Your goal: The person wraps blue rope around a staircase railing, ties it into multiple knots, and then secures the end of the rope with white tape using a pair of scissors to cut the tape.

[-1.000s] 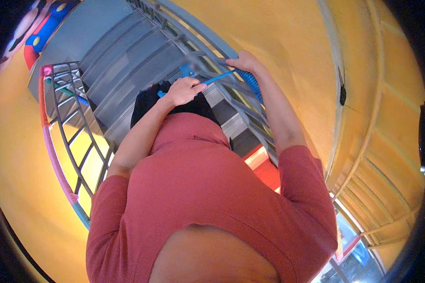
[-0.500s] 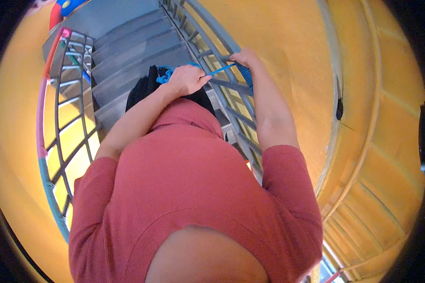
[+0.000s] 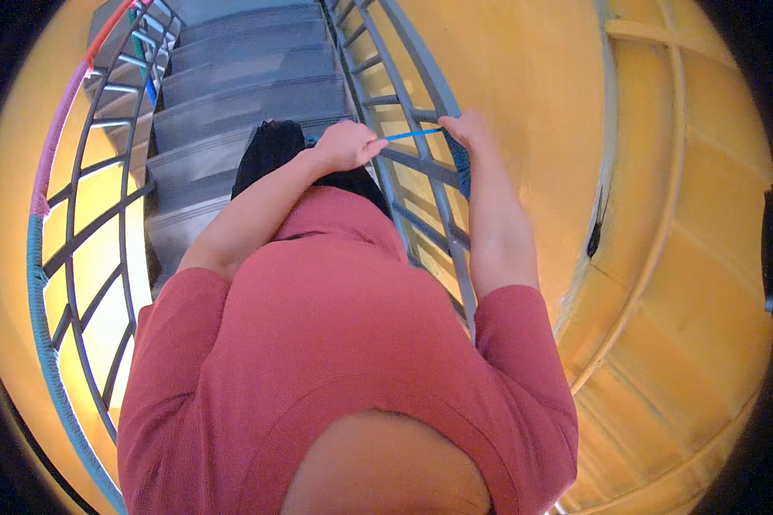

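Note:
A strip of blue cord (image 3: 412, 134) runs taut, nearly level, between my two hands. My left hand (image 3: 348, 144) is closed on its left end, in front of my dark trousers (image 3: 270, 159). A bit of blue shows behind the left wrist, mostly hidden. On the right, my right hand (image 3: 464, 127) is closed at the top of the grey handrail (image 3: 412, 64), where the cord meets it; its far fingers are out of sight. Just below that hand, a blue cord wrapping (image 3: 461, 167) covers a stretch of the rail.
Grey stairs (image 3: 240, 86) lie beyond me between two railings. The left railing (image 3: 39, 232) has its handrail wrapped in red, pink and teal, with dark crossing bars below. A yellow wall (image 3: 524, 77) rises to the right of the grey rail.
The cord between my hands has become closer to level. My right hand sits slightly lower and farther right in view. The bunch of blue cord beside my left wrist is now mostly hidden.

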`<state>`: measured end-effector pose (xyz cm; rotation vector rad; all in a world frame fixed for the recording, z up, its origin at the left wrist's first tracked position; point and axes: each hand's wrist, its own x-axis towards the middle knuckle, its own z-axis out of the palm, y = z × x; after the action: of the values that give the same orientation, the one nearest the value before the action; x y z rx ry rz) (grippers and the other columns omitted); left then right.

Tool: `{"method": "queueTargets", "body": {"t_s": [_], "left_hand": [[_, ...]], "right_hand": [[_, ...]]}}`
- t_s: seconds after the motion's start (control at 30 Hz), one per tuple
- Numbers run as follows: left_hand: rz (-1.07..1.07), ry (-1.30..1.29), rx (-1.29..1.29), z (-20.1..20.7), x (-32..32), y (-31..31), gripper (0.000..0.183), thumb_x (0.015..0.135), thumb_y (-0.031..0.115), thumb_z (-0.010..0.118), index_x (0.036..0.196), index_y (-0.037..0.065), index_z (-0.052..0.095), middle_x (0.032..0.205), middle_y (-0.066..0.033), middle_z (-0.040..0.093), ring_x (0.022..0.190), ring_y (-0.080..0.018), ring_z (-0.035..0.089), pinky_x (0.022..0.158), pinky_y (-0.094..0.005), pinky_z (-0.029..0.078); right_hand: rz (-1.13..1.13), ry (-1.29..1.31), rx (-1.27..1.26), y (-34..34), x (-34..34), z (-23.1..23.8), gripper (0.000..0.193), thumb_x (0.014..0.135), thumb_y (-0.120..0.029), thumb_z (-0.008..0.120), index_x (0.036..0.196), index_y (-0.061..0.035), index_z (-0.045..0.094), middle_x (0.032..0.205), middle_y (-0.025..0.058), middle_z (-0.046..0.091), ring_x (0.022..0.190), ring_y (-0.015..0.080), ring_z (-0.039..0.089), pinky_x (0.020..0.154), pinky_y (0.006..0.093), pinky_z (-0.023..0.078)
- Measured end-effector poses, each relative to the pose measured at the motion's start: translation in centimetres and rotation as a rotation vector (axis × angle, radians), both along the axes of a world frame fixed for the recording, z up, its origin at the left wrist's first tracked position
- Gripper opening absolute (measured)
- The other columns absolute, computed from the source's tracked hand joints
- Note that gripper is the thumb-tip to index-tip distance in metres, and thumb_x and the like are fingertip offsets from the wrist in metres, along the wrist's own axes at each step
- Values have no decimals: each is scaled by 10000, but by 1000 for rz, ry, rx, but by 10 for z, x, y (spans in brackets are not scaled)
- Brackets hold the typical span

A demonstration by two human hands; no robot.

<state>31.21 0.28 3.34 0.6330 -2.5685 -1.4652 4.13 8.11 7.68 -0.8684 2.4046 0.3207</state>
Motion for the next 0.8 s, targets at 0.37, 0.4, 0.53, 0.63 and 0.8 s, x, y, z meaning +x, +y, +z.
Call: {"method": "queueTargets", "body": {"t_s": [0.37, 0.4, 0.53, 0.63, 0.8], "left_hand": [[523, 354, 1884, 15, -117, -28, 324, 937, 395, 534, 896, 76, 574, 805, -64, 613, 614, -133, 514, 585, -265, 448], [493, 345, 1939, 14, -124, -26, 316, 935, 399, 535, 859, 93, 547, 748, -51, 582, 581, -130, 485, 560, -268, 431], [681, 148, 1861, 36, -131, -14, 303, 937, 375, 533, 777, 128, 456, 611, -5, 458, 473, -120, 371, 482, -281, 365], [707, 144, 1716, 39, -120, -10, 287, 928, 345, 538, 762, 121, 468, 589, -4, 448, 455, -123, 381, 473, -294, 366], [612, 178, 1510, 45, -109, 0, 274, 905, 306, 553, 743, 96, 487, 569, -14, 454, 470, -135, 423, 478, -310, 373]], "right_hand": [[-822, -963, -53, -12, -13, 13, 538, 832, -580, 590, 1100, -116, 630, 888, 91, 668, 717, 230, 623, 631, 343, 529], [-782, -1017, -125, -11, -9, 13, 516, 837, -559, 594, 1104, -119, 625, 872, 92, 663, 701, 233, 623, 611, 337, 527], [-814, -1004, -107, 10, -16, -6, 458, 824, -485, 633, 1103, -123, 614, 809, 87, 644, 633, 229, 616, 555, 329, 520], [-842, -893, -6, 7, -10, -4, 430, 783, -441, 668, 1060, -116, 618, 755, 74, 623, 600, 208, 605, 542, 323, 511], [-693, -680, -20, 5, -11, -11, 353, 725, -409, 683, 881, -97, 626, 693, 78, 594, 577, 196, 587, 522, 342, 490]]}}
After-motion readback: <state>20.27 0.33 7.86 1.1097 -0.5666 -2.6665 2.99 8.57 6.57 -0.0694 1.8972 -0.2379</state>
